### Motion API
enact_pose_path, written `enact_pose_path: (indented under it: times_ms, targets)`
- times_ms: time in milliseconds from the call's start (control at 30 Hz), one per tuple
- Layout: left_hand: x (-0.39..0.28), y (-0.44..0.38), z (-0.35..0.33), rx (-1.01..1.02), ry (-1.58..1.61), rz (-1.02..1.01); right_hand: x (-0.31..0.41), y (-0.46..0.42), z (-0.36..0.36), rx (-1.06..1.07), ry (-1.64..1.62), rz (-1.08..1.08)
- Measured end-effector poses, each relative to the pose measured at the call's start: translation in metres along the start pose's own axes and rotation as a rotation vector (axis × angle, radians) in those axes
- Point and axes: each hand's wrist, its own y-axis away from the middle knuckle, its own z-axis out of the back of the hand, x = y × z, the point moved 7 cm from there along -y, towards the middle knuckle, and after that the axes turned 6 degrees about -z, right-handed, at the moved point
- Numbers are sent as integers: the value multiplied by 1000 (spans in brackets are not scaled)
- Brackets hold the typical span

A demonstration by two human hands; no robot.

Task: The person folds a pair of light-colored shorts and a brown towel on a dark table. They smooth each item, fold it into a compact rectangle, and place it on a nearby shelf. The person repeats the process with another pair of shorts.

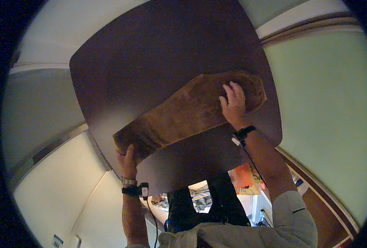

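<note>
A long, folded brown cloth [183,108] with a soft nap lies slantwise across a dark brown tabletop [158,46]. Its narrower end points to the lower left, where a few creases cross it. My left hand [127,161] pinches the corner of that end, thumb on top and fingers partly hidden beneath. At the wider, rounded end on the right, my right hand [233,104] rests palm down on the fabric with its fingers spread. The cloth's layers and underside cannot be seen.
Pale green panels [319,93] stand right of the table and cream panels [62,186] left. Black straps with cables circle both wrists. Below the near edge are my dark-trousered legs [220,198] and an orange printed plastic bag [243,178].
</note>
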Motion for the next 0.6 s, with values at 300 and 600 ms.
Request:
enact_pose_path:
  times_ms: [300,600]
  targets:
    - [-67,63,-158,203,-107,-145,39,43,46,467,-547,-149]
    - [-12,52,-289,352,-276,-263,54,95,-11,511,-730,-296]
